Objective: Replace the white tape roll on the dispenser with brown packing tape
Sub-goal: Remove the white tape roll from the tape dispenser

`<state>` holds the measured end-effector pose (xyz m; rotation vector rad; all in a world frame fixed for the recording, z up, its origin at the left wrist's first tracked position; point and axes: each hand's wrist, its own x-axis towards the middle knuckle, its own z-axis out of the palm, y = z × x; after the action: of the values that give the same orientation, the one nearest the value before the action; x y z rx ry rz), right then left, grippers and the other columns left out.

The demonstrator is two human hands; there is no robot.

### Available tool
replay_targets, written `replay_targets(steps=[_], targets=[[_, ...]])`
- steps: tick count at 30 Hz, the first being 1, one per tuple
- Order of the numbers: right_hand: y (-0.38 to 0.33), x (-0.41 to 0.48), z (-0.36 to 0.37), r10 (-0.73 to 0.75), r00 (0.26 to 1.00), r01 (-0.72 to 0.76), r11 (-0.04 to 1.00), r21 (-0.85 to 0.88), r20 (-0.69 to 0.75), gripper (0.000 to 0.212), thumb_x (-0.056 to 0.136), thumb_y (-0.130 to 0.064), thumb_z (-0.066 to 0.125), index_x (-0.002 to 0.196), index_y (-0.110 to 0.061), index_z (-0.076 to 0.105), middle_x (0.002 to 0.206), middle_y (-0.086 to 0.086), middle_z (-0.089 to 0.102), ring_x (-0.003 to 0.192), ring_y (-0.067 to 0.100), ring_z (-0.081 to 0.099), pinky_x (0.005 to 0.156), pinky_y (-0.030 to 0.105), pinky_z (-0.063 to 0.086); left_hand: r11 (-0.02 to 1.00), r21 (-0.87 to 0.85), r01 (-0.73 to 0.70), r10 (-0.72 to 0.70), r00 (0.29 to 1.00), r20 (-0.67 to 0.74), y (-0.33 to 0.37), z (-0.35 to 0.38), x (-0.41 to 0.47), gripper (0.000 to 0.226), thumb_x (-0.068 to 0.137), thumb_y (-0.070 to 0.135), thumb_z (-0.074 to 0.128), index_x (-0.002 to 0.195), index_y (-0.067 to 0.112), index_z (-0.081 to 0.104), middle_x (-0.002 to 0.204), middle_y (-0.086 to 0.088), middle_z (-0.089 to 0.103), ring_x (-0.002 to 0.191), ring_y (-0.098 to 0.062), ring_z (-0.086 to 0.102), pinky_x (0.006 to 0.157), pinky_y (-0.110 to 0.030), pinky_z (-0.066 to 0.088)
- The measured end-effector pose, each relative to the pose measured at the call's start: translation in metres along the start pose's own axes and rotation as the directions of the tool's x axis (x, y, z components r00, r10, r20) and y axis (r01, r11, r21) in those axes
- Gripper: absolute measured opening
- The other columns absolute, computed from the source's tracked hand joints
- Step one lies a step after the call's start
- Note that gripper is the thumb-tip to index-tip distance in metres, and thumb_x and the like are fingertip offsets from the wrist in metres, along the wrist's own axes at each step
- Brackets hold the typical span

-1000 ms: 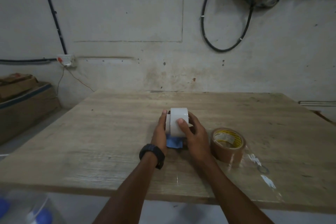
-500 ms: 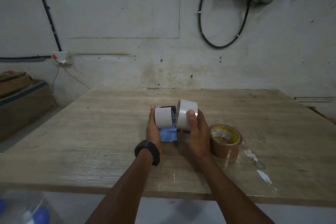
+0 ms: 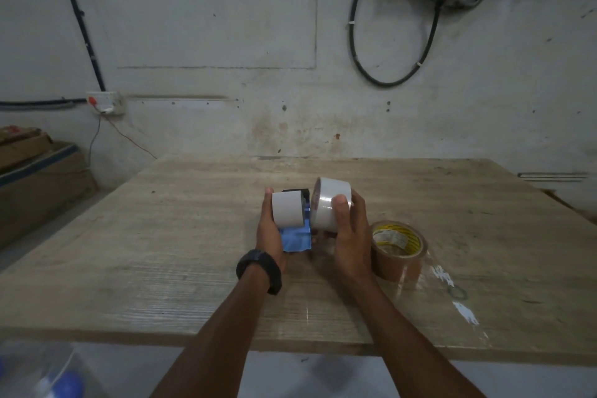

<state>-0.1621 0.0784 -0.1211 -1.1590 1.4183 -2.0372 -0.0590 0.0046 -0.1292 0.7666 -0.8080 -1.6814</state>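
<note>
Already off the dispenser: white tape roll gripped in right hand, just right of it; left hand wrapped round dispenser body.
Brown packing tape on table beside right wrist, well inside the edges, wide tabletop left and beyond; dispenser mostly hidden by hands.

The scene is dimly and evenly lit; faint glare is seen on the table; edges are bent and blurred.

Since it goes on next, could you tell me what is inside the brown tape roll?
A yellow printed label shows inside the brown tape roll; the core's bottom is hidden by its near wall.
</note>
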Motion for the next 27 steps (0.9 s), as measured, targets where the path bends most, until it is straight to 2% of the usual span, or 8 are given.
replay_targets(steps=[6, 9, 12, 14, 16, 18, 23, 27], targets=[[-0.005, 0.002, 0.0, 0.01, 0.999, -0.006, 0.997, 0.077, -0.048, 0.036, 0.083, -0.056, 0.062, 0.115, -0.041, 0.056, 0.115, -0.007, 0.067, 0.101, 0.014, 0.068, 0.08, 0.048, 0.06, 1.0, 0.001, 0.001, -0.001, 1.0, 0.024, 0.001, -0.001, 0.0, 0.123, 0.036, 0.088, 0.075, 0.127, 0.007, 0.063, 0.127, -0.025, 0.066, 0.119, -0.043, 0.062, 0.109, -0.058, 0.045], [-0.012, 0.007, 0.002, -0.01, 0.997, 0.015, 0.997, 0.071, -0.078, 0.05, 0.079, -0.058, 0.065, 0.12, -0.031, 0.058, 0.119, -0.004, 0.067, 0.105, 0.014, 0.067, 0.084, 0.043, 0.059, 1.0, 0.014, 0.016, -0.016, 0.999, 0.049, 0.001, 0.0, 0.001, 0.12, 0.034, 0.086, 0.076, 0.123, 0.007, 0.066, 0.124, -0.025, 0.067, 0.112, -0.041, 0.064, 0.109, -0.056, 0.045], [-0.018, 0.012, 0.004, -0.035, 0.997, 0.038, 0.998, 0.055, -0.063, 0.051, 0.08, -0.056, 0.068, 0.117, -0.022, 0.063, 0.113, -0.003, 0.07, 0.103, 0.011, 0.068, 0.085, 0.039, 0.059, 1.0, 0.018, -0.004, 0.002, 0.996, 0.084, 0.001, 0.001, 0.003, 0.1, 0.044, 0.086, 0.073, 0.109, 0.01, 0.074, 0.124, -0.029, 0.066, 0.11, -0.041, 0.064, 0.11, -0.056, 0.044], [-0.021, 0.016, 0.003, -0.05, 0.997, 0.051, 0.999, 0.012, -0.052, 0.04, 0.084, -0.048, 0.069, 0.114, -0.022, 0.066, 0.109, -0.003, 0.073, 0.101, 0.008, 0.069, 0.084, 0.031, 0.059, 1.0, 0.004, -0.005, 0.004, 0.995, 0.097, 0.001, -0.001, 0.003, 0.082, 0.057, 0.082, 0.068, 0.1, 0.013, 0.076, 0.121, -0.028, 0.068, 0.101, -0.037, 0.066, 0.107, -0.055, 0.046], [-0.024, 0.023, 0.001, -0.086, 0.995, 0.084, 0.996, -0.026, -0.045, 0.026, 0.086, -0.039, 0.071, 0.108, -0.026, 0.069, 0.104, -0.006, 0.074, 0.097, 0.004, 0.069, 0.077, 0.016, 0.055, 1.0, -0.012, -0.003, 0.004, 0.994, 0.111, 0.0, -0.001, 0.003, 0.061, 0.073, 0.072, 0.057, 0.084, 0.017, 0.08, 0.101, -0.02, 0.075, 0.087, -0.029, 0.071, 0.096, -0.05, 0.052], [-0.025, 0.029, -0.001, -0.123, 0.991, 0.119, 0.991, -0.066, -0.054, 0.023, 0.084, -0.035, 0.074, 0.103, -0.023, 0.072, 0.102, -0.008, 0.073, 0.095, 0.003, 0.068, 0.073, 0.01, 0.052, 0.998, -0.052, 0.017, -0.011, 0.993, 0.119, 0.0, 0.0, 0.004, 0.056, 0.076, 0.066, 0.055, 0.073, 0.017, 0.081, 0.087, -0.012, 0.076, 0.075, -0.024, 0.072, 0.083, -0.042, 0.054], [-0.025, 0.049, -0.014, -0.199, 0.977, 0.173, 0.95, -0.259, -0.079, 0.029, 0.076, -0.044, 0.078, 0.095, -0.023, 0.071, 0.109, -0.008, 0.069, 0.096, 0.005, 0.066, 0.074, 0.019, 0.057, 0.996, -0.057, 0.071, -0.06, 0.981, 0.185, 0.002, 0.001, 0.005, 0.065, 0.093, 0.064, 0.04, 0.075, 0.018, 0.081, 0.083, -0.011, 0.075, 0.068, -0.022, 0.071, 0.072, -0.04, 0.058], [-0.031, 0.079, -0.042, -0.291, 0.952, 0.201, 0.827, -0.525, -0.093, 0.037, 0.071, -0.044, 0.081, 0.088, -0.012, 0.073, 0.114, 0.005, 0.069, 0.094, 0.015, 0.067, 0.081, 0.026, 0.055, 0.995, -0.044, 0.092, -0.078, 0.966, 0.247, 0.003, -0.001, 0.008, 0.066, 0.088, 0.07, 0.041, 0.084, 0.016, 0.079, 0.083, -0.01, 0.073, 0.066, -0.024, 0.069, 0.061, -0.036, 0.06]])
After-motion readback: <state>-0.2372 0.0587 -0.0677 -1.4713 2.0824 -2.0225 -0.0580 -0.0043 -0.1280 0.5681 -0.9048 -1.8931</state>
